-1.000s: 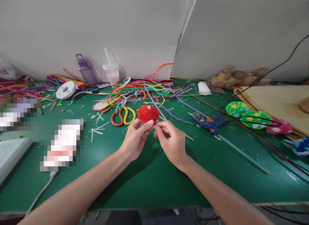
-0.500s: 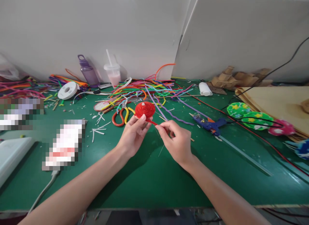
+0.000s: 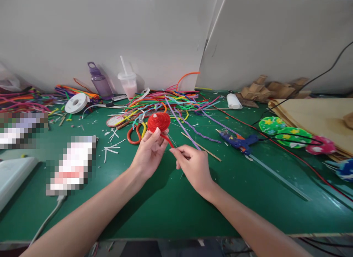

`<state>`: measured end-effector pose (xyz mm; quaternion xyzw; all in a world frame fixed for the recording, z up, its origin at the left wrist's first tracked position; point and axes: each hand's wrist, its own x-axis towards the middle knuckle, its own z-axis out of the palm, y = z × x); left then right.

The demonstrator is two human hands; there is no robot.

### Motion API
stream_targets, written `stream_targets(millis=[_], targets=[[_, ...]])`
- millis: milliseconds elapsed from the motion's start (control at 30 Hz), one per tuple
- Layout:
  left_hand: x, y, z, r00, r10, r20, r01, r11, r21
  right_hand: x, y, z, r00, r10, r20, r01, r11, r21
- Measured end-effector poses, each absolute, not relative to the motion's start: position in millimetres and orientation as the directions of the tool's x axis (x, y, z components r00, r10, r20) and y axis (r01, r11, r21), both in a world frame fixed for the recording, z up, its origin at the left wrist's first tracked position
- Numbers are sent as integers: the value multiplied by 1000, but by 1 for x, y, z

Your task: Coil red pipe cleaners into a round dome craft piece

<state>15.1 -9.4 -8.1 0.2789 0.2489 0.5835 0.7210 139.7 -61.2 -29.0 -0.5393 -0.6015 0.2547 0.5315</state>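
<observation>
A red coil of pipe cleaner [image 3: 159, 122], round with a small white spot on it, is held up over the green table [image 3: 165, 213]. My left hand [image 3: 149, 152] grips its lower edge between thumb and fingers. From the coil a red pipe cleaner end [image 3: 168, 140] runs down to my right hand [image 3: 193, 165], which pinches it between thumb and forefinger. Just behind my left hand lie scissors or pliers with red and yellow handles [image 3: 134, 135], partly hidden by the coil and hand.
Loose colourful pipe cleaners [image 3: 165, 100] lie in a heap behind the hands. To the right is a blue glue gun [image 3: 239, 142] with a long glue stick. A wooden stick [image 3: 204, 148], a drink cup [image 3: 129, 84], a purple bottle [image 3: 101, 82] and a white spool [image 3: 77, 103] are around.
Both hands have shifted left, carrying the red coil with them. My right hand has also dropped slightly, and the red end between the hands now slants down more steeply.
</observation>
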Motion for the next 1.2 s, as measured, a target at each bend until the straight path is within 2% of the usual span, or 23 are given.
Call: stream_targets(millis=[67, 133, 200, 300, 400, 467, 500, 600, 667, 700, 733, 800, 867, 933, 1000, 1067, 1200], targets=[[14, -8, -6, 181, 982, -53, -726, 170, 667, 137, -59, -27, 105, 987, 123, 71, 116, -991], [13, -7, -4, 166, 983, -77, -748, 177, 640, 136, -56, -25, 40, 999, -27, -150, -20, -988], [13, -6, -2, 165, 981, -101, -764, 193, 616, 138, -52, -24, 29, 996, -82, -252, -72, -965], [13, -6, -2, 195, 976, -102, -769, 216, 601, 144, -50, -22, 89, 994, -65, -250, -41, -967], [14, -7, -3, 245, 966, -83, -760, 245, 602, 150, -51, -20, 192, 978, 86, -88, 104, -991], [15, -8, -4, 279, 957, -79, -759, 270, 593, 154, -54, -18, 268, 916, 297, 140, 268, -953], [15, -8, -5, 292, 953, -77, -760, 280, 586, 155, -55, -16, 285, 858, 428, 284, 351, -892], [14, -8, -6, 323, 942, -92, -757, 315, 572, 161, -56, -11, 207, 623, 754, 629, 506, -590], [13, -8, -6, 348, 929, -128, -735, 355, 577, 164, -55, -7, 157, 523, 838, 715, 525, -462], [13, -8, -7, 363, 920, -146, -720, 376, 583, 166, -54, -5, 158, 506, 848, 722, 527, -448], [13, -7, -7, 376, 913, -161, -705, 394, 589, 167, -54, -3, 168, 517, 839, 709, 528, -468], [13, -7, -7, 392, 904, -170, -684, 410, 603, 169, -54, -2, 192, 635, 748, 593, 532, -604], [12, -5, -7, 391, 907, -158, -680, 400, 615, 169, -54, -3, 180, 812, 556, 366, 469, -804], [11, -3, -7, 386, 911, -143, -672, 384, 633, 168, -53, -5, 139, 925, 353, 141, 335, -932], [10, -1, -7, 393, 909, -137, -660, 382, 647, 166, -52, -7, 122, 961, 248, 11, 248, -969], [8, 0, -5, 417, 898, -141, -659, 405, 634, 164, -52, -9, 142, 962, 233, -32, 240, -970], [7, -2, -1, 494, 862, -110, -662, 456, 595, 159, -55, -11, 264, 904, 337, 65, 332, -941]])
